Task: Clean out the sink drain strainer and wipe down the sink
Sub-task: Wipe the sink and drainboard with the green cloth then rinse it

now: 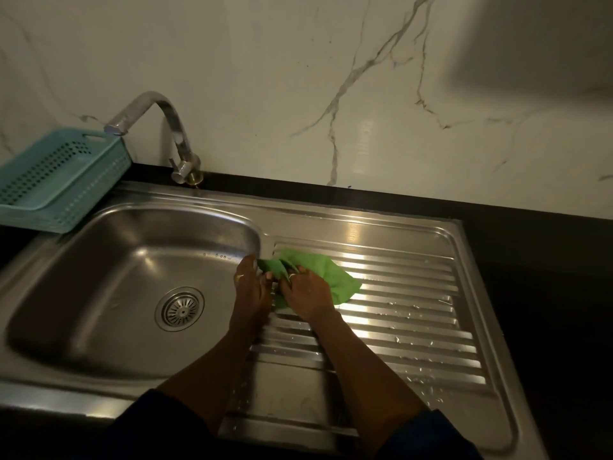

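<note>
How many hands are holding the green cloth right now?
2. The left hand grips one end of the green cloth at the right rim of the basin. The right hand grips its bunched middle just beside, over the ribbed drainboard.

part of green cloth (326, 272) hidden beneath right hand (306, 293), teal basket (49, 180) cut off by left edge

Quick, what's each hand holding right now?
Left hand: gripping an end of the green cloth.
Right hand: gripping the same cloth, fingers curled round it.
</note>
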